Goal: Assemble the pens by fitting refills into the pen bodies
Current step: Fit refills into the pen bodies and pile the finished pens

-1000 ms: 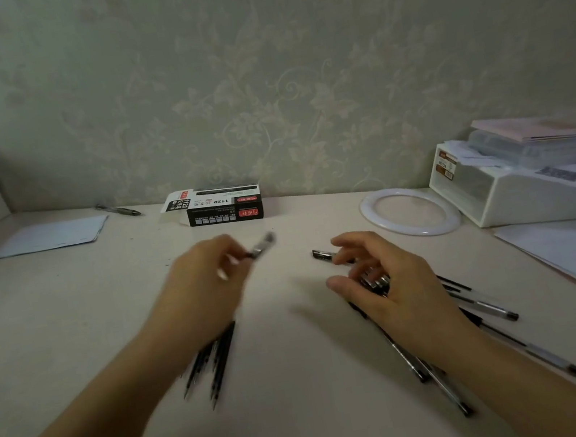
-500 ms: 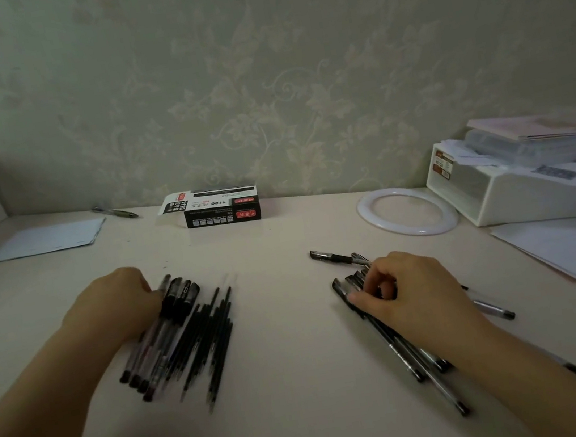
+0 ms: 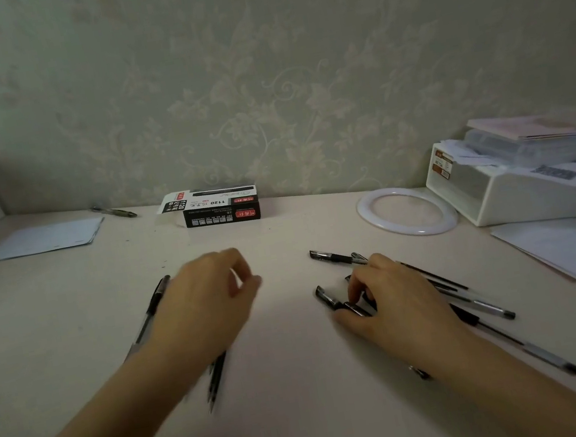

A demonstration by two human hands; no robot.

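Reading "1120": black pen box (image 3: 220, 206)

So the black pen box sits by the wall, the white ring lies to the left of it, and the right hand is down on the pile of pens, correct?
Not quite. In the head view the white ring lies to the right of the black pen box, beside the white organiser, not to the left. The rest holds: the box sits by the wall, and the right hand is down on the pile of pens.

Left hand (image 3: 208, 300) hovers over refills (image 3: 216, 379) — right hand (image 3: 387, 297) grips a pen body (image 3: 330, 300).
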